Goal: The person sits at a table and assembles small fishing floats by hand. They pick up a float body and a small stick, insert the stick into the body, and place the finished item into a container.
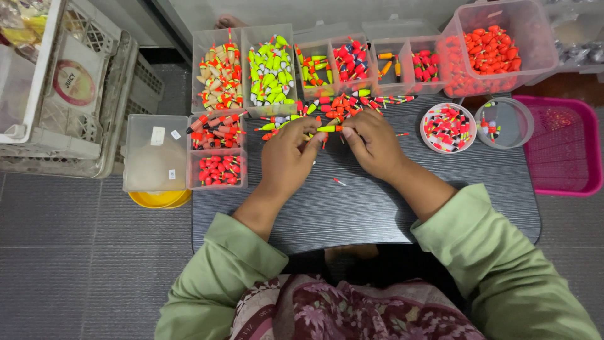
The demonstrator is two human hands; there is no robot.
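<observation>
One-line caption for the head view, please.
Left hand and right hand pinch a yellow-green float over a dark table ringed by bins of floats.

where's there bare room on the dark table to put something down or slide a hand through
The near half of the dark table is bare, between the forearms and out to both side edges, apart from one small stray float. The back edge is crowded: loose floats, clear bins, two round tubs, and the left hand and right hand.

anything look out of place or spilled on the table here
One small red and white piece lies alone on the dark table, apart from the loose pile of floats by the hands. The sorted containers look tidy.
</observation>
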